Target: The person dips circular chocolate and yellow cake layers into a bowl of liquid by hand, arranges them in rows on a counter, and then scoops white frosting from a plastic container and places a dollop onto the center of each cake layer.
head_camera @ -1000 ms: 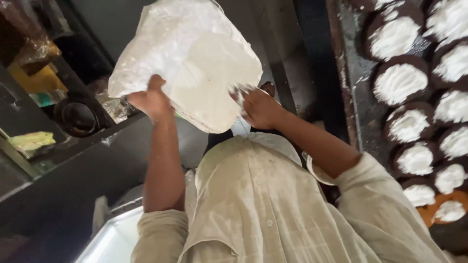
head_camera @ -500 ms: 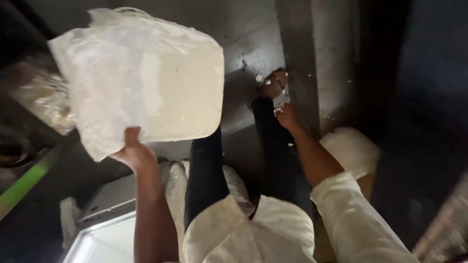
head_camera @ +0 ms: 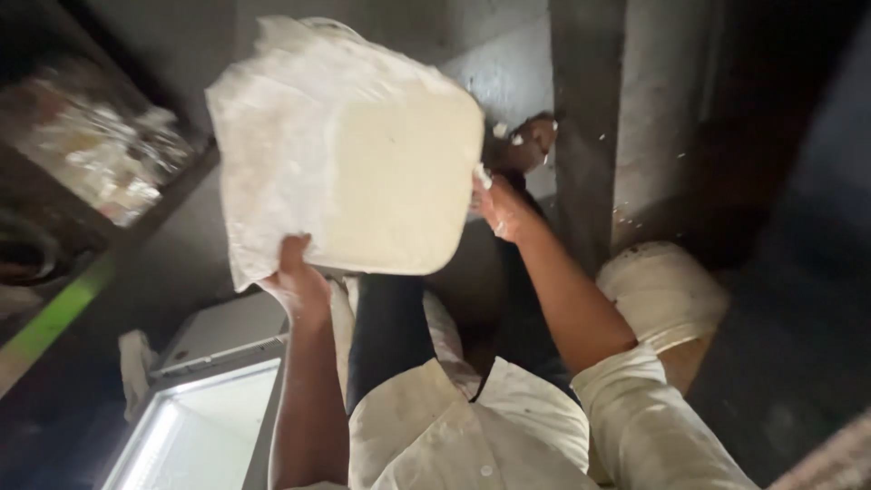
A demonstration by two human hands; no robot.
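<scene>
I look down my own body at a big cream-white block [head_camera: 381, 172] partly wrapped in white plastic, held up in front of me. My left hand [head_camera: 295, 281] grips its lower left corner from beneath, by the plastic wrap. My right hand [head_camera: 499, 207] presses against the block's right edge, with white bits stuck to the fingers. Below the block are my pale shirt [head_camera: 454, 426], dark trousers and one foot [head_camera: 531, 145] on the grey floor.
An open, lit chest freezer [head_camera: 195, 426] with a white rim stands at the lower left. A dark shelf [head_camera: 82, 181] with plastic-wrapped goods runs along the left. A pale round tub or sack [head_camera: 662, 290] sits at my right beside a grey pillar [head_camera: 626, 118].
The view has swung away from the rows of white-filled moulds to the floor. My right hand left the block, then came back to its right edge. The block stays raised.
</scene>
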